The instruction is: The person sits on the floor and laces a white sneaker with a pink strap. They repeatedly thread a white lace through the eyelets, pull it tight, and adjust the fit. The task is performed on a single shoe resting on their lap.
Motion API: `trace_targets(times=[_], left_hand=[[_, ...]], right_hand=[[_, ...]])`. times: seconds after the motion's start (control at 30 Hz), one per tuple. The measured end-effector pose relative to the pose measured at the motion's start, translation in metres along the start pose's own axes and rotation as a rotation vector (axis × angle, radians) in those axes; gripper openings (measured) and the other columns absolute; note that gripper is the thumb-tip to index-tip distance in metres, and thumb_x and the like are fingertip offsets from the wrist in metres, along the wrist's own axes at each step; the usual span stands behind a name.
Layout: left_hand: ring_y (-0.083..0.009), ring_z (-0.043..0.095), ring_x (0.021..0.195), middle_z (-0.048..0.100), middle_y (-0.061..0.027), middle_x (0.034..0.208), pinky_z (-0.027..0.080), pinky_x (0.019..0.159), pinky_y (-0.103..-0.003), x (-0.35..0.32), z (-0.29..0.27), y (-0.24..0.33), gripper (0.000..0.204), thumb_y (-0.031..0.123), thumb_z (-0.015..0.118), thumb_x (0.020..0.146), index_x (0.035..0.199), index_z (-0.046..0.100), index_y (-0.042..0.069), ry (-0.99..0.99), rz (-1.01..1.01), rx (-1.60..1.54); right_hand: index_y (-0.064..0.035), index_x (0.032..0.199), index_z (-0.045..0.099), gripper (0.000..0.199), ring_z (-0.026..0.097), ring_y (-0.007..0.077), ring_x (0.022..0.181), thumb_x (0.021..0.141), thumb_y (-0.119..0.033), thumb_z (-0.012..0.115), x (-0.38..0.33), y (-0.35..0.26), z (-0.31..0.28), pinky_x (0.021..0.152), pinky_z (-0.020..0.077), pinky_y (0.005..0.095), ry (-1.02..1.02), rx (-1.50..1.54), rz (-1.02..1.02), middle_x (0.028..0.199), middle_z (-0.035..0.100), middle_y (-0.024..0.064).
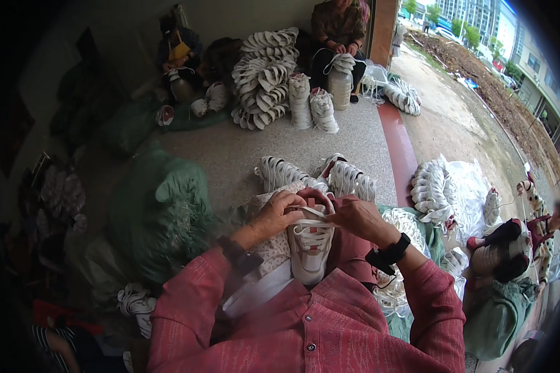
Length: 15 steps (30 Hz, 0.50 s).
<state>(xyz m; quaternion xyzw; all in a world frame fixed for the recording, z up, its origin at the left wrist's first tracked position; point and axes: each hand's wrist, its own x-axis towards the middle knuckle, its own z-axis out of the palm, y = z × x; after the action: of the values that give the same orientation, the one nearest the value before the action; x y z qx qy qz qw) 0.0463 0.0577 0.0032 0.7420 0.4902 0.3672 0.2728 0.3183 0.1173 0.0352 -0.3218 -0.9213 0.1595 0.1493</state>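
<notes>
A white shoe upper (307,266) with red-pink lining and tongue sits in front of my lap, its toe toward me. White shoelace (313,232) crosses its front in several rows. At the upper's left side, my left hand (272,219) is closed, thumb and fingers pinching the lace near the top row. Opposite it, my right hand (362,220) is closed too, fingertips pinching the lace by the red collar. A strand runs between both hands. My fingers partly hide the upper's collar.
Rows of nested white uppers (350,180) lie just beyond my knees. A green sack (158,214) bulges at left; more uppers (434,191) lie at right. Two people sit at the back beside a tall stack of uppers (264,84). Another person (529,236) is at far right.
</notes>
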Motion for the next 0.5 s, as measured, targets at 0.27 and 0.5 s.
trace_targets(times=[0.27, 0.5], left_hand=[[-0.0241, 0.055, 0.110, 0.060, -0.0051, 0.108, 0.041, 0.099, -0.038, -0.002, -0.013, 0.039, 0.030, 0.018, 0.076, 0.077, 0.106, 0.069, 0.011, 0.153, 0.194, 0.525], [-0.0268, 0.057, 0.107, 0.061, -0.0046, 0.100, 0.040, 0.099, -0.040, 0.024, 0.036, 0.028, 0.020, 0.015, 0.075, 0.074, 0.093, 0.070, 0.011, 0.019, 0.361, 0.439]], right_hand=[[-0.0047, 0.102, 0.070, 0.016, 0.069, 0.0300, 0.085, 0.091, -0.014, 0.063, 0.002, 0.024, -0.005, 0.072, 0.0538, 0.0383, 0.145, 0.348, 0.116, 0.098, 0.067, 0.0139], [-0.0076, 0.107, 0.068, 0.019, 0.069, 0.0247, 0.086, 0.091, -0.005, 0.058, 0.007, 0.008, -0.001, 0.073, 0.0547, 0.0357, 0.095, 0.472, 0.038, 0.102, 0.064, 0.0123]])
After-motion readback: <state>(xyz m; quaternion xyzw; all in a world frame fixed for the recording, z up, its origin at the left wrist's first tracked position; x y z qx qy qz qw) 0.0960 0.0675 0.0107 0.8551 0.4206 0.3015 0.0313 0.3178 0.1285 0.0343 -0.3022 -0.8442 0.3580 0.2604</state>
